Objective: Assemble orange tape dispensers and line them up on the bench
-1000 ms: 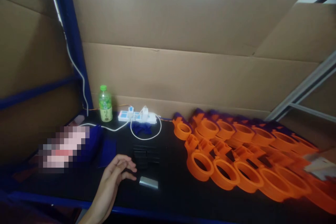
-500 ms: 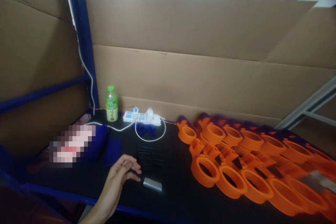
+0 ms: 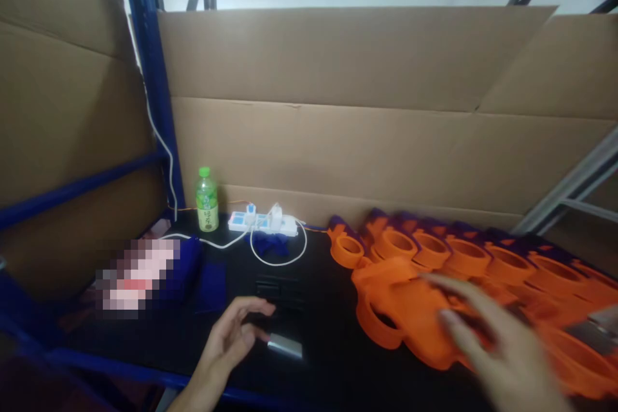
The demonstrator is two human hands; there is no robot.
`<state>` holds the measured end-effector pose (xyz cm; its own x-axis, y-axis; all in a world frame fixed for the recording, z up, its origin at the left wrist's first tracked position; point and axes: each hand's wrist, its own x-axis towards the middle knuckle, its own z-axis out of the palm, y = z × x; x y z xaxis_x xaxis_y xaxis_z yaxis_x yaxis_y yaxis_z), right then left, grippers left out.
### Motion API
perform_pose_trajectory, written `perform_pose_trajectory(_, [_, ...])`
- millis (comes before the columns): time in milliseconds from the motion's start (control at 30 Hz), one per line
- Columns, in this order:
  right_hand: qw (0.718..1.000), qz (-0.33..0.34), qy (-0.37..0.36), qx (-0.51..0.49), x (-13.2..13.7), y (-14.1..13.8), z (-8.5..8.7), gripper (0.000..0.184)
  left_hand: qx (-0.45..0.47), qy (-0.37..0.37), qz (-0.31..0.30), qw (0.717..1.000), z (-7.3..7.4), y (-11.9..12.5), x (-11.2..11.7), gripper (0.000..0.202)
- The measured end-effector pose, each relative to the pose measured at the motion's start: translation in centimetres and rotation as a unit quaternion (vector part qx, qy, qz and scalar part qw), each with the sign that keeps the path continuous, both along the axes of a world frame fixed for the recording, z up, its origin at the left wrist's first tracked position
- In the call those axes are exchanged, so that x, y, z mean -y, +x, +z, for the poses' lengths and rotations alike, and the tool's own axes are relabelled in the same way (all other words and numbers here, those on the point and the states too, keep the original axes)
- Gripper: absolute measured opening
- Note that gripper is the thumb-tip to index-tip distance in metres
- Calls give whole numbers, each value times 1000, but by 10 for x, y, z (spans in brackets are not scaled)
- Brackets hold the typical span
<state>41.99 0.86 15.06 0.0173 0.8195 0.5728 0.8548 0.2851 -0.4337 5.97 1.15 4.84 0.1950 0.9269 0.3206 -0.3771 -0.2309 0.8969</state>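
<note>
Cardboard panels (image 3: 313,154) back the workstation, w/ blue post (image 3: 152,77) at L corner. Black table (image 3: 328,376) carries all items noted.

R side of table: ring-ended orange parts in rows, tightly packed; rear row (image 3: 466,268) nearest the panels. R hand (image 3: 505,341) is over the front group, fingers at R edge of one orange part (image 3: 418,312), which overlaps a ring (image 3: 379,337) at the row's L end. Motion blur: cannot tell if fingers have closed on it, or if it is clear of its neighbours.

L hand (image 3: 226,341): fingers loosely curled, thumb & forefinger apart, nothing held. One fingertip is at or just beside L end of silver block (image 3: 286,346); contact unconfirmed. Black pieces (image 3: 277,286) lie just beyond, blue sheet (image 3: 211,286) to L. Bottle (image 3: 207,209) & power strip (image 3: 236,222) at rear.

Handling, insp. opinion: take orange part w/ thumb & fingers on opposite faces, firm; raise straight up before any sideways travel, else rings may snag. L hand best kept off loose white cable (image 3: 276,264).
</note>
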Motion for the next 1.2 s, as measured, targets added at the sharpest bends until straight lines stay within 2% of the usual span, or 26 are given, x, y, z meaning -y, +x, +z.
perform_pose_trajectory(67, [992, 95, -78, -35, 0, -51, -19, 33, -7, 37, -37, 999, -1, -1, 4, 56])
perform_pose_trajectory(167, [967, 177, -168, -76, 6, -120, -37, 33, 0, 37, -74, 997, -1, 1, 7, 73])
perform_pose_trajectory(233, [950, 217, -206, -89, 10, -149, -41, 35, 33, 19, -50, 998, 1, 3, 7, 69])
perform_pose_trajectory(300, [936, 250, -231, -91, 12, -162, -39, 35, 85, -21, 7, 996, 5, 5, 6, 57])
perform_pose_trajectory(400, [925, 281, -249, -60, 9, -162, -38, 36, 138, -137, 55, 979, 17, 6, 7, 41])
perform_pose_trajectory(467, [937, 259, -234, -13, 5, -156, -40, 37, 131, -194, 48, 971, 25, 5, 8, 48])
perform_pose_trajectory(533, [952, 224, -205, 46, 1, -151, -45, 30, 132, -231, 62, 962, 30, 5, 9, 51])
perform_pose_trajectory(600, [952, 216, -187, 106, -3, -149, -51, 22, 136, -252, 72, 955, 30, 4, 8, 52])
perform_pose_trajectory(767, [937, 237, -183, 180, -3, -153, -58, 24, 100, -255, 72, 959, 24, 3, 3, 59])
perform_pose_trajectory(900, [936, 227, -180, 200, -4, -156, -65, 23, 71, -238, 76, 966, 24, 3, 2, 50])
perform_pose_trajectory(1033, [936, 223, -144, 233, -9, -154, -77, 22, 51, -226, 61, 971, 23, 3, 2, 48])
perform_pose_trajectory(1200, [937, 208, -109, 260, -12, -154, -86, 18, 53, -229, 45, 971, 14, 2, -4, 48])
